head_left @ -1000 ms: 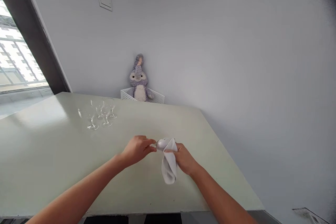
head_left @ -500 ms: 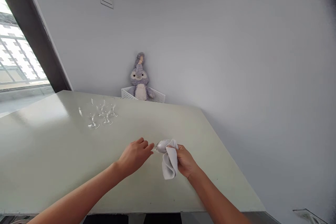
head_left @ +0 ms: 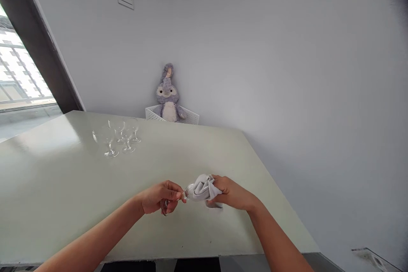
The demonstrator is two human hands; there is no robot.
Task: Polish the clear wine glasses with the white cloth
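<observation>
A stemmed glass (head_left: 190, 192) lies sideways in the air over the near middle of the table. My left hand (head_left: 163, 198) is closed around its stem and foot, fingers pinching close to the bowl. On the other side, my right hand (head_left: 230, 192) grips a pale grey cloth (head_left: 202, 188), which is bunched over and into the bowl; a fold of it hangs below. Most of the bowl and its rim are hidden by the cloth. Several clear stemmed glasses (head_left: 128, 146) stand upright in a group at the left of the table.
The pale glossy table (head_left: 178, 148) runs to the grey wall behind it. At its far edge, a purple plush toy (head_left: 169, 110) sits in a white perforated basket (head_left: 193, 118). A window (head_left: 22, 72) is at the left.
My left hand has turned and come lower, its fingers now wrapped round the stem and foot. My right hand has turned over, and the cloth is bunched up on the bowl.
</observation>
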